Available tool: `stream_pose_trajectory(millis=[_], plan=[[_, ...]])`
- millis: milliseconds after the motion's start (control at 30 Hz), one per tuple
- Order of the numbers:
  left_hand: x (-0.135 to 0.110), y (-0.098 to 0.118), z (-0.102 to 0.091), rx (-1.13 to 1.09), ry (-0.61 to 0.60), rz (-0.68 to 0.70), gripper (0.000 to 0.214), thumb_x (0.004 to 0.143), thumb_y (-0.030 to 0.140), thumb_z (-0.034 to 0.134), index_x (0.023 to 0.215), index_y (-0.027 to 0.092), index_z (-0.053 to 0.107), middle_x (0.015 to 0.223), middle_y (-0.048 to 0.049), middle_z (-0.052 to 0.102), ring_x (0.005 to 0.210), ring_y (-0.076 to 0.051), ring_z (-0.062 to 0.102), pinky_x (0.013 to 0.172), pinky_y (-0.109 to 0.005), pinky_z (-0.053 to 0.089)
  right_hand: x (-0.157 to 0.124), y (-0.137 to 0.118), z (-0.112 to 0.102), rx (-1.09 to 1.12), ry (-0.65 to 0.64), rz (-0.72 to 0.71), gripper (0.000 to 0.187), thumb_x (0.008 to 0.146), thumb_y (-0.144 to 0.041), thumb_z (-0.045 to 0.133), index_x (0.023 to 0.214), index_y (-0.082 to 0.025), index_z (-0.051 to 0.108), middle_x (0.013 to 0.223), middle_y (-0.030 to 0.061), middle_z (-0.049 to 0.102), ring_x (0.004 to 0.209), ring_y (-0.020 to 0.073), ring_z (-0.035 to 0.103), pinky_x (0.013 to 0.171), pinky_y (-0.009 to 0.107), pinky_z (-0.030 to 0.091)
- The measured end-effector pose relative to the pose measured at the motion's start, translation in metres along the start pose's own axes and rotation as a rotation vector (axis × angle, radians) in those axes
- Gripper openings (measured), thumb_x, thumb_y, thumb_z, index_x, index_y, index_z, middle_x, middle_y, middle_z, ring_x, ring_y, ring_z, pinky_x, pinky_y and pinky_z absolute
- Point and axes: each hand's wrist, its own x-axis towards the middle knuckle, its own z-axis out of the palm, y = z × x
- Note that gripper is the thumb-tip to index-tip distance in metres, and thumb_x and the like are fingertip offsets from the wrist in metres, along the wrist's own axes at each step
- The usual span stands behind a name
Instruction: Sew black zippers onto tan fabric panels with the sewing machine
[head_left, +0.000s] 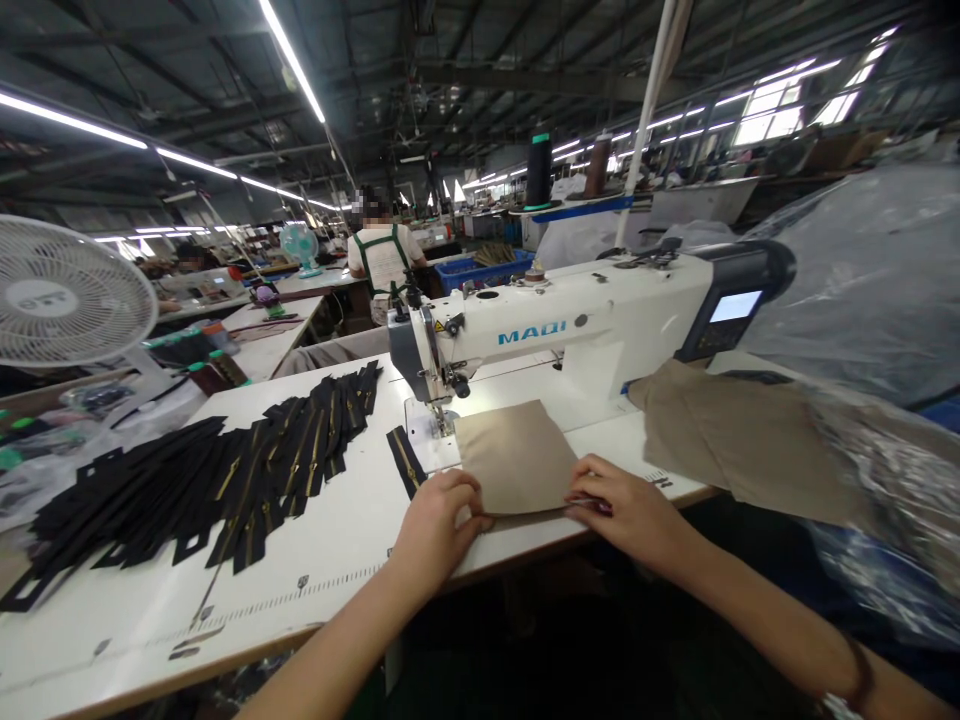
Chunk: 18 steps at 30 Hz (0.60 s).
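A squarish beige fabric piece [521,460] lies on the sewing machine table, with its far left corner next to the presser foot [441,420]. At its near left corner, my left hand [442,515] is closed, thumb and fingers pinching the edge. My right hand [626,505] grips the near right corner. A small dark red and metallic item [596,505] shows among its fingers, too covered to name. Just left of the fabric rests a single black zipper [406,460] with gold teeth. The white sewing machine [540,325] stands behind the fabric.
Many black zippers [292,450] are spread over the table's left side. More beige fabric [735,435] hangs over the right edge beside clear plastic. A white fan [67,295] stands far left. Beyond the machine, a person [386,260] faces away near a blue crate [480,268].
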Motion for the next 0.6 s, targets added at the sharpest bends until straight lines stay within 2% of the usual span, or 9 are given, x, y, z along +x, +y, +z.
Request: stream_pose_trajectory(millis=[100, 167, 300, 467, 600], plan=[[-0.004, -0.002, 0.000, 0.016, 0.067, -0.030, 0.015, 0.068, 0.009, 0.074, 0.066, 0.018, 0.063, 0.095, -0.0055, 0.066, 0.094, -0.026, 0.062, 0.086, -0.042, 0.048, -0.006, 0.021, -0.011, 0.083, 0.017, 0.044, 0.016, 0.082, -0.030, 0.055, 0.071, -0.020, 0.062, 0.086, 0.0029, 0.057, 0.073, 0.0156, 0.056, 0.067, 0.027, 0.042], [-0.006, -0.002, 0.001, 0.024, 0.096, -0.029, 0.015, 0.072, 0.010, 0.072, 0.066, 0.019, 0.062, 0.095, -0.0046, 0.065, 0.094, -0.025, 0.061, 0.086, -0.041, 0.047, -0.005, 0.026, -0.015, 0.097, 0.004, 0.057, 0.020, 0.082, -0.034, 0.054, 0.070, -0.019, 0.061, 0.084, 0.0036, 0.058, 0.073, 0.0163, 0.056, 0.066, 0.028, 0.041], [-0.009, -0.002, 0.002, 0.041, 0.113, -0.010, 0.013, 0.079, 0.013, 0.063, 0.068, 0.019, 0.061, 0.096, -0.0046, 0.064, 0.094, -0.024, 0.061, 0.086, -0.042, 0.045, 0.006, 0.026, -0.019, 0.029, -0.036, 0.119, 0.025, 0.081, -0.039, 0.052, 0.069, -0.019, 0.059, 0.074, 0.0031, 0.058, 0.068, 0.0167, 0.053, 0.063, 0.028, 0.039], [-0.008, -0.002, 0.002, 0.097, 0.109, -0.039, 0.012, 0.078, 0.014, 0.064, 0.067, 0.019, 0.060, 0.095, -0.0055, 0.063, 0.093, -0.025, 0.060, 0.084, -0.042, 0.046, 0.017, 0.023, -0.025, -0.037, -0.090, 0.184, 0.025, 0.078, -0.038, 0.054, 0.062, -0.019, 0.056, 0.059, 0.0005, 0.055, 0.058, 0.0156, 0.050, 0.054, 0.026, 0.033], [-0.005, 0.000, 0.002, 0.164, 0.077, -0.080, 0.013, 0.076, 0.015, 0.066, 0.065, 0.019, 0.059, 0.095, -0.0052, 0.062, 0.092, -0.025, 0.059, 0.083, -0.042, 0.045, 0.019, 0.021, -0.025, -0.092, -0.109, 0.232, 0.023, 0.076, -0.035, 0.057, 0.061, -0.019, 0.053, 0.058, 0.0012, 0.054, 0.058, 0.0162, 0.050, 0.052, 0.025, 0.031]])
